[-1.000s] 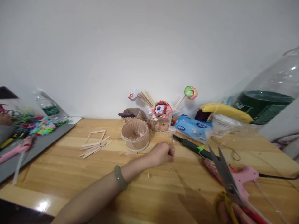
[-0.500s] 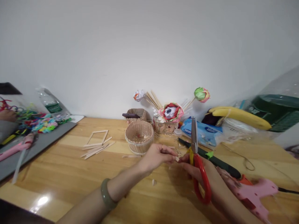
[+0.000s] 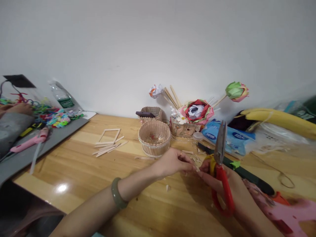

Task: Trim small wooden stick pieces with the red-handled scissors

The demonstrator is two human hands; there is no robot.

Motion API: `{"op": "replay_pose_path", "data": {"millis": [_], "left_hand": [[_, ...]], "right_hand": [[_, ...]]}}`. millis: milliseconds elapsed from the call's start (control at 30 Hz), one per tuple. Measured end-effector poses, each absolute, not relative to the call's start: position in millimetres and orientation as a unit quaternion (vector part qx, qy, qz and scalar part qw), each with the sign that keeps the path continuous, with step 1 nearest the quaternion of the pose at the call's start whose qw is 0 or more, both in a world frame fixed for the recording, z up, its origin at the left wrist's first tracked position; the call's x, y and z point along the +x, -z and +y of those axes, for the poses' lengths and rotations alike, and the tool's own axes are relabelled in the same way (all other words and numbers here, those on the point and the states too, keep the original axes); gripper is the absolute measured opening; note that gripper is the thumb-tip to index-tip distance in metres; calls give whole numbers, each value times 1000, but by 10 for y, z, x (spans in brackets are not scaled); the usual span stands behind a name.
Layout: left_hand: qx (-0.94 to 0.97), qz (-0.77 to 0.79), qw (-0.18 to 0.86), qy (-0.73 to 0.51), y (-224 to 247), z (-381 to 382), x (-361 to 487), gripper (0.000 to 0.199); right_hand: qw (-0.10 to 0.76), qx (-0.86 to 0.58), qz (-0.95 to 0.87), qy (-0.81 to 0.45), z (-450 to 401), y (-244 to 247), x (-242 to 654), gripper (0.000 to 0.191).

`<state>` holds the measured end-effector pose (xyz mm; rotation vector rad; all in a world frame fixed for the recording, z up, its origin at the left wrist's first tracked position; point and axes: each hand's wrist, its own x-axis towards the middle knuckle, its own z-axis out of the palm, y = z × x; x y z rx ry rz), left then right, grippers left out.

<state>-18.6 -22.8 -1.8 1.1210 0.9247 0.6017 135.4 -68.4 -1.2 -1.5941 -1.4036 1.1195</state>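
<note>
My left hand [image 3: 174, 163], with a green bangle on its wrist, pinches a small pale wooden piece [image 3: 197, 169] between thumb and fingertips. My right hand [image 3: 234, 181] meets it there, its fingertips touching the same piece. Scissors [image 3: 219, 153] with red and yellow handles hang in my right hand, blades pointing up and closed together. A small wooden triangle [image 3: 168, 188] lies on the table below my hands. Just behind my left hand stands a round basket [image 3: 154, 149] of wooden sticks with a beaded rim.
A square stick frame [image 3: 111, 129] and several loose craft sticks [image 3: 108, 150] lie left. At right are a green knife [image 3: 256, 179], a pink glue gun [image 3: 293, 214], a blue wipes pack [image 3: 237, 140] and a banana [image 3: 278, 120]. Another person's hand [image 3: 22, 108] is far left.
The view has shifted, so most things sit farther right and slightly higher. Both hands stay together at the small wooden piece, which now looks turned. The other person's hand shows more.
</note>
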Motion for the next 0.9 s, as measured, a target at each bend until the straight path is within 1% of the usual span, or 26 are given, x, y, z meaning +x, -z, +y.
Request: {"op": "replay_pose_path", "data": {"millis": [100,267,367,600,900], "left_hand": [[506,415,710,-260,10,-220,-197,17],[492,423,721,-241,-24,-193,-193,5],[486,422,732,-224,-45,-181,-194,8],[485,416,739,-214,-83,-196,-190,3],[535,407,715,-192,-98,-190,-224,5]], "right_hand": [[359,-612,-552,-439,-677,-8,1362,28],[351,-599,-564,-447,-668,-95,1371,27],[343,-595,-567,-454,-682,-138,1377,26],[334,-593,-567,-464,-698,-110,1417,25],[333,-586,-563,-478,-715,-140,1396,24]]}}
